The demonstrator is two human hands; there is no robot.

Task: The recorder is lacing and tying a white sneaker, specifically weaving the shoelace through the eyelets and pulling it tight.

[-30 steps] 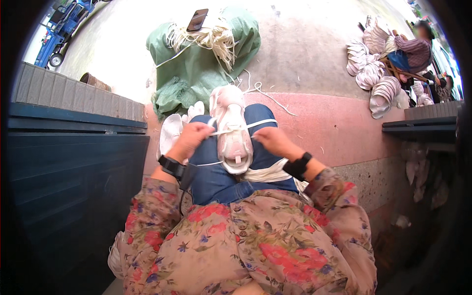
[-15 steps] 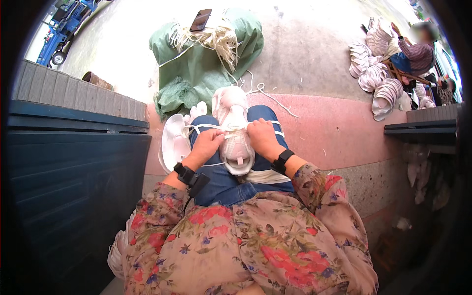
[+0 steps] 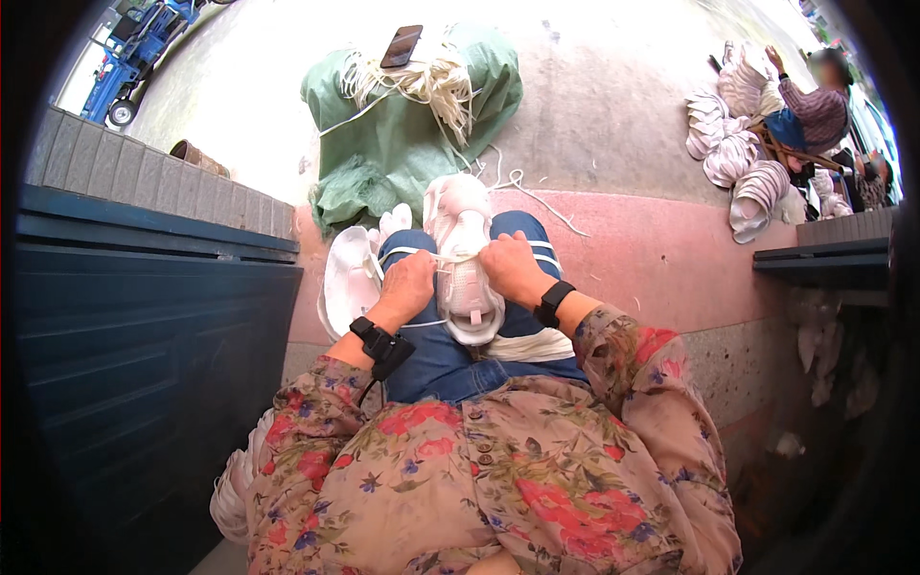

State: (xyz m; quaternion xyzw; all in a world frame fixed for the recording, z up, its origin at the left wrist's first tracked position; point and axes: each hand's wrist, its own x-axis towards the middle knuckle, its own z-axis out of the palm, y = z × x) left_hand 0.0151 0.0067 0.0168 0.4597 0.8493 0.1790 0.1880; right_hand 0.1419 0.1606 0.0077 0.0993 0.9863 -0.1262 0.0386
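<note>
A white and pale pink shoe upper (image 3: 470,302) lies lengthwise across my lap, between my thighs. My left hand (image 3: 410,282) is closed at its left side, with the fingers curled in. My right hand (image 3: 515,267) is closed at its right edge, thumb and fingers pinched together. A white shoelace (image 3: 452,256) runs across the upper from one hand to the other, and both hands grip it. More lace loops over both of my knees. Against my left leg rests another white shoe upper (image 3: 345,283). The lace ends inside my fingers are hidden.
Ahead stands a bundle under green cloth (image 3: 369,144), with loose white laces (image 3: 431,88) and a phone (image 3: 402,46) on top. Dark blue panels (image 3: 153,355) rise at left. Far right, a person (image 3: 816,110) sits beside stacked shoe uppers (image 3: 757,196).
The lace between my hands now stretches straighter across the upper. My left hand has turned and curled in more. The whole view has shifted slightly.
</note>
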